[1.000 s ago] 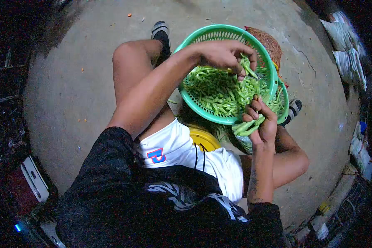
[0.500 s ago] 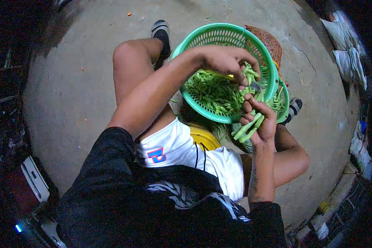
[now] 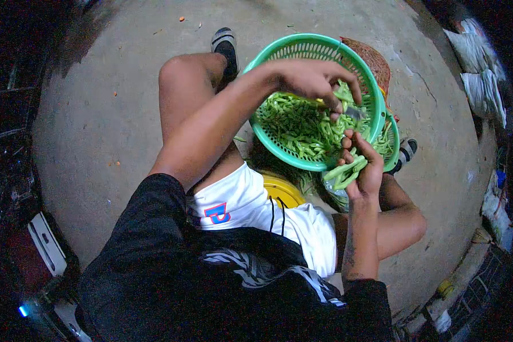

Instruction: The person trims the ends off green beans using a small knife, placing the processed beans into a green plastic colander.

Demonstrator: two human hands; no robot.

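My left hand (image 3: 316, 82) reaches over a green plastic basket (image 3: 262, 149), closed around a knife (image 3: 354, 113). A bit of yellow handle shows beneath the palm, and the short blade points right. Strips of green bean lie against the blade by my fingertips. My right hand (image 3: 366, 165), palm up near the basket's lower right rim, is closed on several flat green beans (image 3: 346, 172). A gap separates its fingertips from the blade. Cut bean pieces (image 3: 293, 128) fill the basket's lower part. My left fingers partly hide the knife.
A second green basket (image 3: 391, 149) holding beans sits under the right side of the first. Behind it is a reddish mesh sack (image 3: 370, 60). A yellow round object (image 3: 284, 191) and a clear plastic bag (image 3: 337, 194) are near my lap. White sacks (image 3: 479, 74) lie far right.
My right hand has dropped slightly away from the blade, and the beans in it have shifted. My left hand stays over the basket, with the blade more visible.
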